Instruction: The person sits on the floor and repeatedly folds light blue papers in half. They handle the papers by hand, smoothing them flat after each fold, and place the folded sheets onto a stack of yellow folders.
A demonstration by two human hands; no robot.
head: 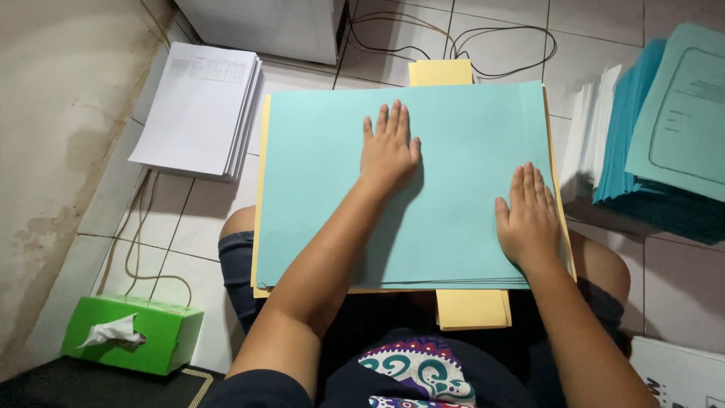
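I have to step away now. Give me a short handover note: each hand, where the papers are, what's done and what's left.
Left hand: flat, palm down, mid-top of the light blue sheet.
Right hand: flat on the sheet's right edge.
Papers: blue sheet tops a stack on the lap, over yellow sheets. White paper stack on floor, left; blue booklets right.
Done: blue sheet laid on the pile.
Left: edges look not quite squared; nothing is gripped.

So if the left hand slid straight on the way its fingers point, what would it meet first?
The left hand lies flat on the light blue sheet, fingers pointing away. Past the sheet's far edge, probably the yellow folder, then the cables on the tiled floor.
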